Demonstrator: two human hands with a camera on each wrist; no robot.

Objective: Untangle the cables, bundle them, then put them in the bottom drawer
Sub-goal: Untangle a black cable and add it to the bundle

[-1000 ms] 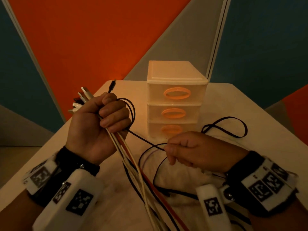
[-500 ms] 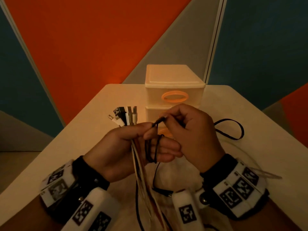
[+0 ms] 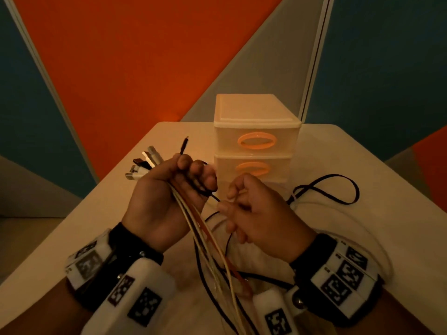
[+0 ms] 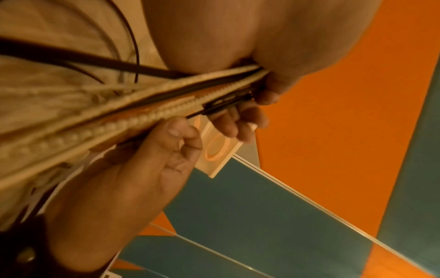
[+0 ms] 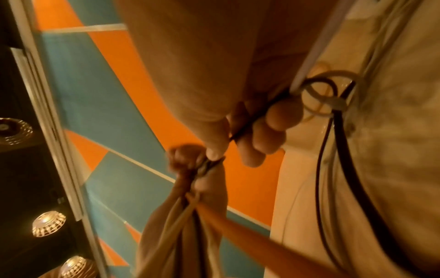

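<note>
My left hand (image 3: 179,189) grips a bunch of white, black and orange cables (image 3: 208,240) in its fist above the table; their plugs (image 3: 145,163) fan out past the knuckles. In the left wrist view the cable bunch (image 4: 119,116) runs through the curled fingers (image 4: 238,122). My right hand (image 3: 244,209) pinches a thin black cable (image 3: 215,198) just right of the left fist; the right wrist view shows that black cable (image 5: 243,131) between thumb and fingers. A small three-drawer unit (image 3: 256,141) with orange handles stands behind the hands, its drawers closed; the bottom one is hidden by my right hand.
A black cable loop (image 3: 338,189) and white cable lie on the pale table (image 3: 375,213) right of the drawers. More cable slack trails toward me between my wrists. The table's left edge (image 3: 72,221) runs diagonally; orange and teal wall panels stand behind.
The hands were together half a second ago, right fingers at the left fist. Now the right hand has drawn back to the right, pulling the thin black cable taut, and the left fist has tilted upward.
</note>
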